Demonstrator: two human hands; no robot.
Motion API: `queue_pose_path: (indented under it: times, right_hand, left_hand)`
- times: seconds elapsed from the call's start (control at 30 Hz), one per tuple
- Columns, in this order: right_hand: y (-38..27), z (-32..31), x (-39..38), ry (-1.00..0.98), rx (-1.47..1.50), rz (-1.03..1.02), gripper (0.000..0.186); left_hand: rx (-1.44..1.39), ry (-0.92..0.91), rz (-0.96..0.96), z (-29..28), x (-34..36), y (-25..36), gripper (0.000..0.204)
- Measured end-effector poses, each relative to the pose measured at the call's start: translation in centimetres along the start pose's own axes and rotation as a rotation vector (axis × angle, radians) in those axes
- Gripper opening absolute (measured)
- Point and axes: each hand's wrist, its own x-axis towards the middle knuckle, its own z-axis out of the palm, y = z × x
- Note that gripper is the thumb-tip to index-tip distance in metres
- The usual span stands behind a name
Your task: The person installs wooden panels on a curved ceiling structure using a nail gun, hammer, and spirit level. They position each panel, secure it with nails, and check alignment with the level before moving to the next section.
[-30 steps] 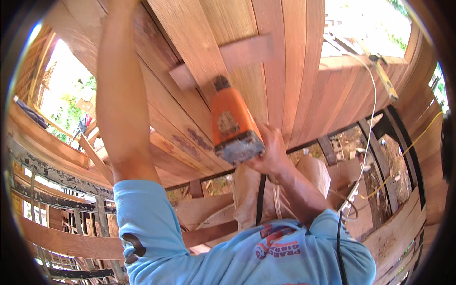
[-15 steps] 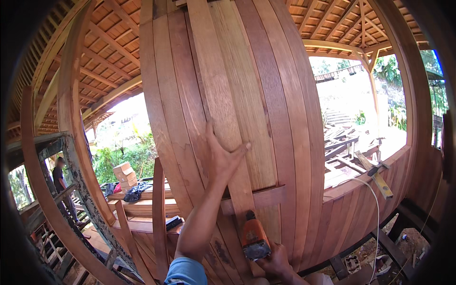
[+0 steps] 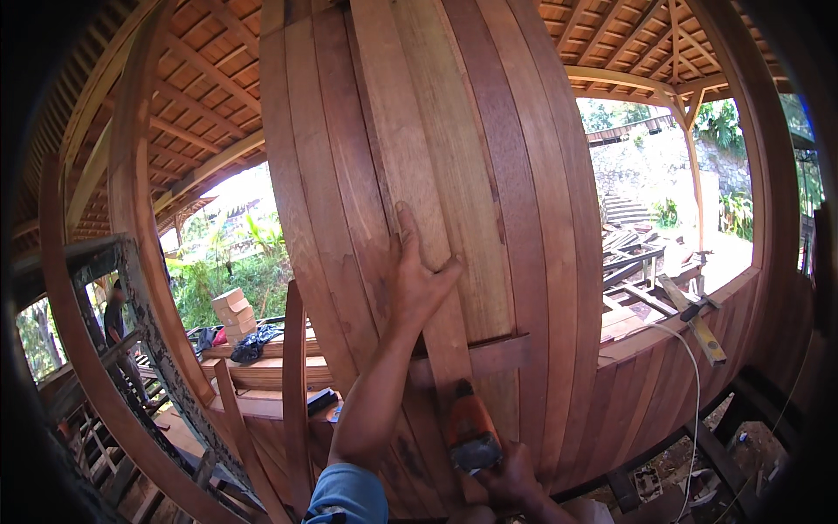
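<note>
My left hand (image 3: 421, 275) presses against a light-brown wooden plank (image 3: 410, 166) on the upright panel of boards in front of me. Its thumb and fingers are stretched apart, the thumb lying across the plank. Lower down and to the right, my right hand (image 3: 513, 479) is closed around the handle of an orange and black nail gun (image 3: 471, 428). The tool's black nose is at the lower part of the same plank. Beside it, a short dark crosspiece (image 3: 499, 356) lies across the neighbouring board. My right fingers are partly hidden by the tool.
A level with a clamp (image 3: 701, 330) rests over the sill at right, near a pale hose (image 3: 694, 384). Left of the panel stand loose upright slats (image 3: 297, 393), stacked boards (image 3: 271, 375) and cartons (image 3: 233, 314). A person (image 3: 115, 319) stands at the far left.
The view has shifted slightly. My left hand has slid a little lower on the plank, its fingers drawn closer together. The nail gun stays near the same spot on the plank.
</note>
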Motion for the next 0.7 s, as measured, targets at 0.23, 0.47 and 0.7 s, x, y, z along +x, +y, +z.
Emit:
queue_pose_path:
  times: [0.23,0.47,0.7]
  right_hand:
    - [-0.6,-0.4,-0.2,-0.01,-0.041,-0.02,0.066]
    - [-0.2,-0.8,-0.2,-0.012,-0.147,-0.142,0.08]
    - [0.7,0.8,-0.6,0.057,-0.111,-0.126,0.076]
  left_hand:
    - [0.0,0.025,0.076,0.1,0.2,-0.9,0.111]
    - [0.107,0.018,0.005,-0.1,0.4,-0.5,0.111]
    - [0.147,0.136,0.19,1.4,0.3,-2.3,0.089]
